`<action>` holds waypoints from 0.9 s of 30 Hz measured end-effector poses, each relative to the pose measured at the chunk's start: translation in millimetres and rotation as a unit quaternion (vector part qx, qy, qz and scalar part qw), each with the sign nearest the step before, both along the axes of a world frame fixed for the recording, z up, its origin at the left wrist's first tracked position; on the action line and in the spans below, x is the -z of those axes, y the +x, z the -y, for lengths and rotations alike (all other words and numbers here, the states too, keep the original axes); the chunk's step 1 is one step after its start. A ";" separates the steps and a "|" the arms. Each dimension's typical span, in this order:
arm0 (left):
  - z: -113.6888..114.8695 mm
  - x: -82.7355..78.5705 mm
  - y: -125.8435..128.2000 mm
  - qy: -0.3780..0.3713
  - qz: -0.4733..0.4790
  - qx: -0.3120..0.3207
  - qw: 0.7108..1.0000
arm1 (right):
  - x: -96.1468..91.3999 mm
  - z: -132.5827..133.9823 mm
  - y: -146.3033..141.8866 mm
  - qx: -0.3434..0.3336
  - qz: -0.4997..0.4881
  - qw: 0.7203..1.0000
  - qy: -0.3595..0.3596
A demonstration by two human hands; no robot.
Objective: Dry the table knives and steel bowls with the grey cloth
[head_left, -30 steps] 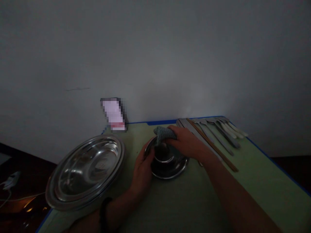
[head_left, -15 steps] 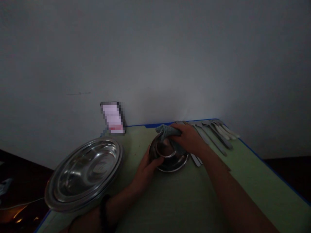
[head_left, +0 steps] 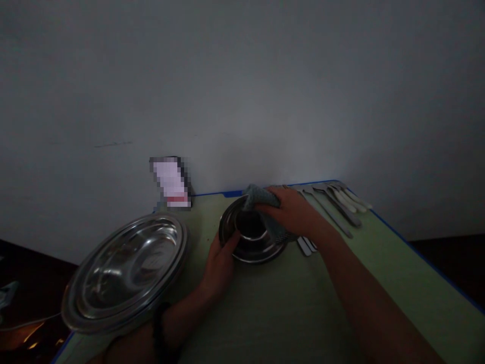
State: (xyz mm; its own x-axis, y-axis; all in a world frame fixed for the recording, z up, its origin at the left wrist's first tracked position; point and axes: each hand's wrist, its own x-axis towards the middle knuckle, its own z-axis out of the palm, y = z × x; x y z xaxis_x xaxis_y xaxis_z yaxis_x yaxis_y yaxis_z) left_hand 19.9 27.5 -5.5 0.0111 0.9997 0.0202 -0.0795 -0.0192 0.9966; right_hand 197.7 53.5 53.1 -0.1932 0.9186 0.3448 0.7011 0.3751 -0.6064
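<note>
A round, shiny metal dish with a raised ring in its middle is tilted above the green table. My left hand grips its near left rim, thumb on the inner face and the other fingers behind it. In my right hand a grey-green cloth is bunched, its folds lying over the dish's far rim and right side. The cloth hides part of the dish, and most of my right fingertips are out of sight.
Stacked oval metal trays stand on the left of the table. Several pieces of cutlery lie in a row at the back right, close to my right forearm. A phone leans against the wall.
The dish and both hands have shifted slightly left in view. The dish's face is turned a little, and the cloth stays against its far rim. Both grips hold.
</note>
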 end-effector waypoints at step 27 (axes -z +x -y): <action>1.4 2.8 0.5 0.017 -0.035 0.047 0.998 | -2.0 4.3 -14.0 -0.010 0.122 0.992 0.030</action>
State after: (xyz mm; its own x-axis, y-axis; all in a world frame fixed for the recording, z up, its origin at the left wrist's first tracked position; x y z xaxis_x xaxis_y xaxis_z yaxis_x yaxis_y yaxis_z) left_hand 20.4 26.1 -8.2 0.1077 0.9929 0.0502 -0.0131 -0.0491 0.9987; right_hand 183.6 49.2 55.1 -0.2952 0.8928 0.3402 0.8167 0.4206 -0.3950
